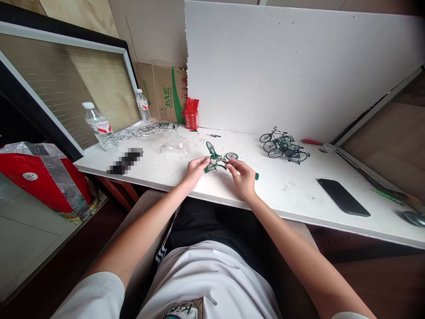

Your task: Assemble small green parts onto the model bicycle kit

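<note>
Head view, left hand: the left hand (196,171) pinches the near left side of the green model bicycle (214,156) between thumb and fingers.
Head view, right hand: the right hand (241,176) has thumb and fingertips pressed together on a small dark part (226,166) at the bicycle's right side; which part is too small to tell.
Green model bicycle: between both hands, over the near edge of the white table (285,195), one wheel at its far left, another at its right; whether it touches the tabletop, I cannot tell.
Beside the right hand: a small green piece (256,176).
Farther right: a cluster of model bicycles (282,146), then a black phone (344,197) nearer the edge.
Left and back: clear plastic bags (175,145), thin black frames (146,130), two water bottles (101,127), a red box (191,118) before a cardboard carton (162,91).
</note>
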### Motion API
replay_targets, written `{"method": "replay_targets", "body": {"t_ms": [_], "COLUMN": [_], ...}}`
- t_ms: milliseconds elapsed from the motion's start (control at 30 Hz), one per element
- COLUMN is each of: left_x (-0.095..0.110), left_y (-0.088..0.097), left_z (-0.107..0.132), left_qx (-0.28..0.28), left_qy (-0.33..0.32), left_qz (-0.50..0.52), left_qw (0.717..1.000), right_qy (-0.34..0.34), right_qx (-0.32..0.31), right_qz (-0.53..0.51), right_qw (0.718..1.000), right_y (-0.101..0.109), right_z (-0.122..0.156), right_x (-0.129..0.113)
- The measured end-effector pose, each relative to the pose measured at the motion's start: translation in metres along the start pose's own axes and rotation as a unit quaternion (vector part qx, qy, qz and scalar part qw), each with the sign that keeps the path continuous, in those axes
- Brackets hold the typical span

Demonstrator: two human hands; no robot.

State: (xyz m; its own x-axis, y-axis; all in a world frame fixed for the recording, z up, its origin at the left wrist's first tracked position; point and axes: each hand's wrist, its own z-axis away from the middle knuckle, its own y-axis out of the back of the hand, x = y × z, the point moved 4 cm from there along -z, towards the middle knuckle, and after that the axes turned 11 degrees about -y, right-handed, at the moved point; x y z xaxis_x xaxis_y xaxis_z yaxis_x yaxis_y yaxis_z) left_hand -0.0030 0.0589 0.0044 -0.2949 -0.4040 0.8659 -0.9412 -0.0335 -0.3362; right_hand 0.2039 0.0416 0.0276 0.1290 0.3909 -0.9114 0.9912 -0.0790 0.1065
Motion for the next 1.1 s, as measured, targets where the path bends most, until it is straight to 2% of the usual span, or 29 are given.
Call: {"method": "replay_targets", "body": {"t_ms": [267,1100], "left_x": [-0.002,0.001], "left_y": [-0.001,-0.002], "left_z": [0.001,0.004], "left_qx": [-0.015,-0.025], "left_qy": [0.009,0.002], "left_qz": [-0.021,-0.046], "left_qw": [1.000,0.999], "right_qy": [0.017,0.038], "right_qx": [0.026,0.019], "right_qz": [0.099,0.122], "right_qw": [0.995,0.992], "right_y": [0.000,-0.002], "right_z": [0.001,0.005], "right_x": [0.000,-0.011]}}
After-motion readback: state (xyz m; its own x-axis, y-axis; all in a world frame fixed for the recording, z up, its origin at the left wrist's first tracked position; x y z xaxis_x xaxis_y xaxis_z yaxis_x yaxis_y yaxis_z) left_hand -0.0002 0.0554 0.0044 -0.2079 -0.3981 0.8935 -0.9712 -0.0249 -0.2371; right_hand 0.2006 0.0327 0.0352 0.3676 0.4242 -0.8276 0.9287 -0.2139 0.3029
